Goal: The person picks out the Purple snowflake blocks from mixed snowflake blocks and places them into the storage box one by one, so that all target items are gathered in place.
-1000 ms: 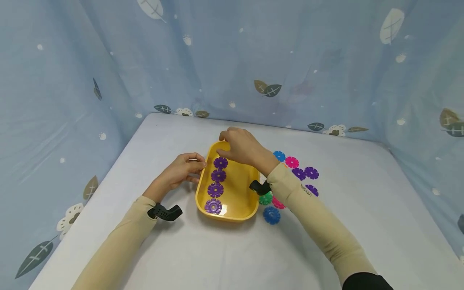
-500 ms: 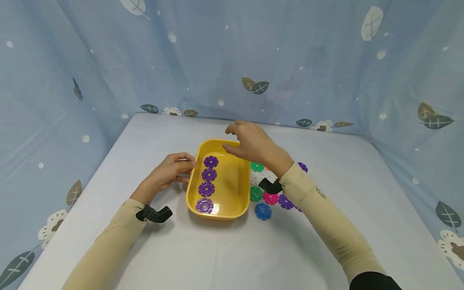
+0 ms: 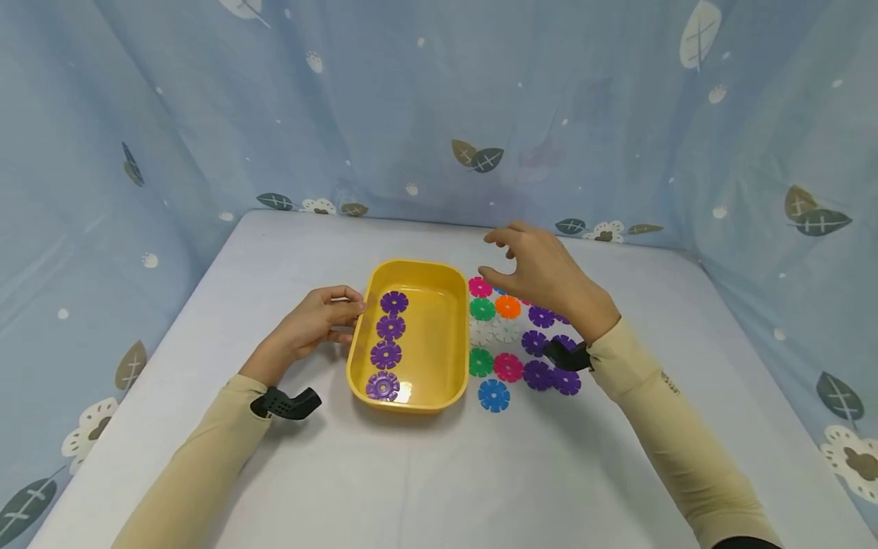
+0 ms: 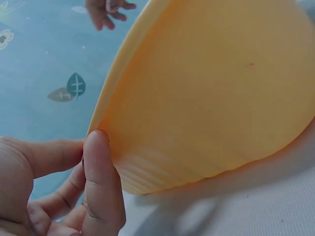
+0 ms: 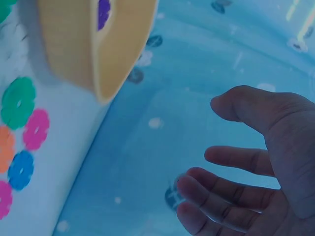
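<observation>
Purple flower discs (image 3: 391,328), four: lying flat in one column along the left side of the yellow tray (image 3: 435,343).

Yellow tray, one: sitting before you on the white bench (image 3: 343,473), containing only those four discs as far as shows; the right part of its floor is lying bare.

Left hand (image 3: 318,316): you are pinching the tray's left rim between thumb and fingers.

Right hand (image 3: 545,267): you are holding it above the bench, right of the tray, thumb and fingers curving well apart with nothing between them.

Loose purple discs (image 3: 537,375), several: lying right of the tray, some partly hidden by your right arm.

Other colours, nearer the tray wall: green discs (image 3: 482,309), pink discs (image 3: 508,367), an orange disc (image 3: 507,306), pale discs (image 3: 506,330) and blue discs (image 3: 494,396).

Handling note: the step in hand seems to be bracing the tray while reaching among loose pieces. You are probably working best by lowering your fingertips straight down and pinching one notched edge, since crowding neighbours could be dragging along. A light left pinch should be sparing the column from sliding.
</observation>
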{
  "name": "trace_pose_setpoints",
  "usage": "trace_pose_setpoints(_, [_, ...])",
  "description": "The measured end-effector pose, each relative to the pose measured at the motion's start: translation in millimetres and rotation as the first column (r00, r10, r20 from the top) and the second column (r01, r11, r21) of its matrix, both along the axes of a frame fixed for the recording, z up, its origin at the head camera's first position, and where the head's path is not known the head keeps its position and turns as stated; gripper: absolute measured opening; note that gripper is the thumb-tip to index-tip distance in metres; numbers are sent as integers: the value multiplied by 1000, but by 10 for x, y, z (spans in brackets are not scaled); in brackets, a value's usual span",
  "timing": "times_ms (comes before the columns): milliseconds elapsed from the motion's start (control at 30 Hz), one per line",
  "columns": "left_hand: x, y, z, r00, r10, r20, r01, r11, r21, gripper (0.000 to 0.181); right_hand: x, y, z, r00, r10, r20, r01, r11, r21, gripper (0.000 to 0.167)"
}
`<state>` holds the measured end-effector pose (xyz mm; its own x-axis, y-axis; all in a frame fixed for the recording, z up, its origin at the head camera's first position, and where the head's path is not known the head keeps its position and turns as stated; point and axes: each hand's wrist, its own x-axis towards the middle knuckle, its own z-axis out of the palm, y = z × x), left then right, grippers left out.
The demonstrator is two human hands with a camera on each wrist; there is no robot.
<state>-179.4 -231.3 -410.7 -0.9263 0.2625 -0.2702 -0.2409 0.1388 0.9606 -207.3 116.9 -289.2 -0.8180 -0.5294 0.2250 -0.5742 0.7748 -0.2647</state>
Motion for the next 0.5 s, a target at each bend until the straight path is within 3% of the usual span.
trace_pose_setpoints(500, [-19, -11, -4, 1000, -3, 8, 3, 1000, 12, 29, 27, 697, -240, 986, -165, 24, 166, 985, -40, 49])
